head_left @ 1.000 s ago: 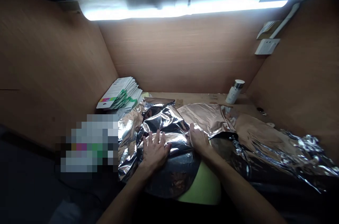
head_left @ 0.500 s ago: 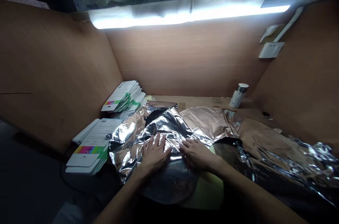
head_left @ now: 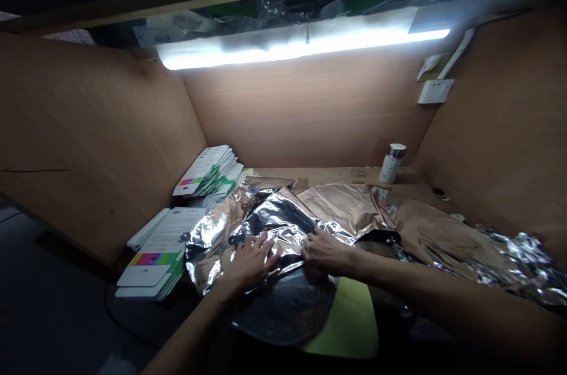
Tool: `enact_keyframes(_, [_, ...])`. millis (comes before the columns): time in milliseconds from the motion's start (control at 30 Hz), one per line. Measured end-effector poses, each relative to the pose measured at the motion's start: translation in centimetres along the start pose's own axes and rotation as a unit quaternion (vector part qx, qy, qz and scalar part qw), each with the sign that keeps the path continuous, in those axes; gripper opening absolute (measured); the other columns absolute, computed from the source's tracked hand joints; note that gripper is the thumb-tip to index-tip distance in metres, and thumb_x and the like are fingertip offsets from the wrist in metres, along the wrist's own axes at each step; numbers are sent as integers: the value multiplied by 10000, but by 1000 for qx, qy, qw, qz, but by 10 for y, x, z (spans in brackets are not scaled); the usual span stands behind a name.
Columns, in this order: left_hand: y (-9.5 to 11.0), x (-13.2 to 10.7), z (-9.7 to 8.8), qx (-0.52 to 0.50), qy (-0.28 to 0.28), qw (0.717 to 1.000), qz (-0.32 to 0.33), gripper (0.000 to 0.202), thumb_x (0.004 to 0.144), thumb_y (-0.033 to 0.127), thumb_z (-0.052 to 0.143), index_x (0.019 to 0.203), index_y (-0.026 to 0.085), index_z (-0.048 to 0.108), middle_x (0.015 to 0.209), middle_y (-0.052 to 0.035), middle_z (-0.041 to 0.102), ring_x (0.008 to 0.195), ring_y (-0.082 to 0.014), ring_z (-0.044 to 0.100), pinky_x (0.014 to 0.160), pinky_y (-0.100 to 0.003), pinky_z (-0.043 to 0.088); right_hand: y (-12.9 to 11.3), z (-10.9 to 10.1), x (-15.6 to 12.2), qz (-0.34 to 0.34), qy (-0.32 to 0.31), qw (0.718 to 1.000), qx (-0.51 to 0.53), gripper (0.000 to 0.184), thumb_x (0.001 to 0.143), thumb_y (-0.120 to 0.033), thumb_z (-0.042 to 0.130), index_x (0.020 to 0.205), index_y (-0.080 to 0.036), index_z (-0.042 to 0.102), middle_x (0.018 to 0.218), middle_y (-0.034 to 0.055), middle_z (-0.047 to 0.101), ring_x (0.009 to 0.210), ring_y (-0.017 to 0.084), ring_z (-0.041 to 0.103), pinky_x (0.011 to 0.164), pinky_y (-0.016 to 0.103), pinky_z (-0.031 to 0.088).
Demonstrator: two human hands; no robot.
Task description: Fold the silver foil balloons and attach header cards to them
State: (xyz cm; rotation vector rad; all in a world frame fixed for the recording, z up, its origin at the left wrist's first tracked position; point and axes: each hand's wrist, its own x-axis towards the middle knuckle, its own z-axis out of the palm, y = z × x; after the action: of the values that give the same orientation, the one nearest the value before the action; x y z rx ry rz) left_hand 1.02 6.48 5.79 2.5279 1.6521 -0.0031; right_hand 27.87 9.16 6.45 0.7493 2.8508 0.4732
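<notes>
Shiny crinkled metallic film (head_left: 283, 209), silver and copper-toned, lies in front of me. My left hand (head_left: 248, 263) rests on it with the fingers spread. On the right side of the same piece, my right hand (head_left: 325, 252) has its fingers curled in against the film, gripping it near the silver fold. Below both hands, a dark, glossy sheet with a rounded edge (head_left: 286, 307) extends toward me. A yellow-green sheet (head_left: 354, 319) shows from under it, to the right. The tips of my right fingers are partly hidden.
Printed white cards with coloured bands stand in a rear stack (head_left: 210, 171) and a nearer stack (head_left: 153, 266) on the left. A white bottle (head_left: 392, 163) stands at the back right. More copper-toned film (head_left: 443, 233) spreads rightward. Wooden panels enclose the bench beneath a lamp (head_left: 305, 47).
My right hand has gone from lying flat to curled fingers on the film. My left hand has shifted slightly left and stays spread. The camera view has tilted up a little.
</notes>
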Motion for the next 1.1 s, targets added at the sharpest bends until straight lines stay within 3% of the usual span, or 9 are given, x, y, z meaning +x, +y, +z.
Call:
enact_keyframes(133, [8,-6,8,15,-21,1000,3,870,868,735,541,1557,219,419,1668,-175,289,1504,-492,251,1150,-673,282,-8,3,12,22,25,999,-3,205,982,-291,565,917,-133,677,822,84,705,716,234,629,743,393,392])
enact_keyframes(233, [22,-13,3,52,22,998,6,677,907,421,587,1511,139,474,1642,-196,337,1535,-418,231,1199,-567,279,5,0,4,6,51,999,-4,117,955,-218,581,959,-146,673,850,81,711,761,233,648,809,402,409])
enact_keyframes(367, [50,-20,-18,25,-1,999,-42,443,923,156,423,1313,131,630,1212,-218,720,1201,-365,660,976,-495,519,19,-17,-31,101,127,986,28,165,968,-149,518,1017,-158,675,1005,134,721,953,268,660,918,435,423])
enact_keyframes(500, [100,-18,-24,-20,-42,996,-75,348,944,196,411,1133,154,701,913,-181,766,858,-356,756,716,-436,576,-5,-17,-69,412,192,843,286,381,1033,-431,460,1284,-169,578,1139,185,702,1012,306,673,849,424,500])
enact_keyframes(600, [138,-9,-18,-119,-51,989,72,325,972,329,489,1199,186,671,963,-152,767,821,-305,752,702,-379,573,-25,3,-86,398,123,683,600,541,989,-643,436,1257,-192,570,870,82,711,734,231,687,679,343,534])
enact_keyframes(667, [148,1,-18,-190,-40,962,193,340,998,427,503,1219,219,657,989,-116,765,828,-263,743,739,-350,574,-15,14,-92,334,143,645,672,538,937,-649,522,1174,-175,613,875,70,704,772,229,682,721,351,552])
enact_keyframes(833, [102,35,-21,-112,87,961,238,292,1018,434,541,1140,214,688,1256,-101,706,1275,-314,588,1101,-480,445,84,-5,-95,230,47,858,457,361,890,-413,626,1121,-142,681,1010,67,731,953,256,673,875,375,537])
enact_keyframes(933, [71,40,-10,-76,61,957,275,313,1016,407,552,1242,227,672,1463,-84,592,1440,-307,437,1198,-496,346,120,-33,-87,324,43,899,290,384,937,-306,601,1264,-104,616,1177,188,698,1095,311,635,984,451,466])
enact_keyframes(1100, [51,15,12,-60,-8,953,295,735,959,567,587,1569,214,378,1641,-112,373,1527,-321,303,1238,-521,282,57,-37,-95,136,-12,961,242,703,860,-435,747,1465,-181,493,1377,179,608,1202,324,604,1077,472,405])
